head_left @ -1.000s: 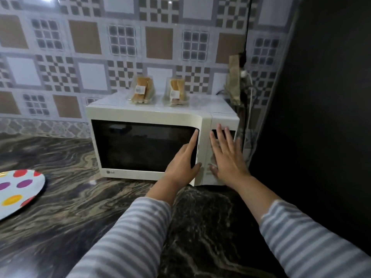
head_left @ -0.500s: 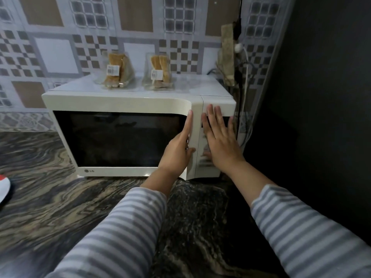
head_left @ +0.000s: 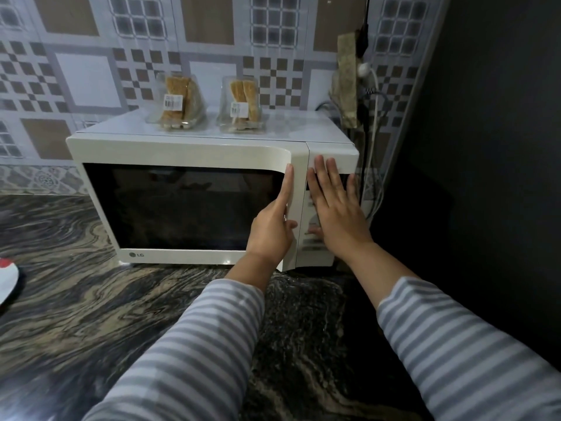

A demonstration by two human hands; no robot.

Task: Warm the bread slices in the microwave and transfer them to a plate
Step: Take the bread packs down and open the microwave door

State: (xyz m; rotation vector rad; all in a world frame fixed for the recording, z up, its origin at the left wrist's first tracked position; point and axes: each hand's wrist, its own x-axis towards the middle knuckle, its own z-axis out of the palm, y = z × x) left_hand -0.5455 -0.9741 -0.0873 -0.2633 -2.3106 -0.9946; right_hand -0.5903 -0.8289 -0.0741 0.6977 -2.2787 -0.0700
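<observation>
A white microwave [head_left: 188, 151] stands on the dark marble counter with its door closed. Two clear packs of bread slices sit on its top, the left bread pack [head_left: 177, 101] and the right bread pack [head_left: 244, 104]. My left hand [head_left: 273, 229] lies on the right edge of the door, fingers hooked around that edge. My right hand [head_left: 335, 208] rests flat with fingers spread on the control panel. A white plate [head_left: 7, 278] with coloured dots shows only as a sliver at the left edge.
A dark wall or appliance side [head_left: 485, 177] rises close to the right of the microwave. Cables and a plug [head_left: 368, 86] hang at the microwave's back right corner. Patterned tiles cover the wall behind. The marble counter [head_left: 76, 299] stretches in front.
The view has shifted closer and to the right, so the plate has slid nearly out of frame. My hands stay on the door edge and the control panel.
</observation>
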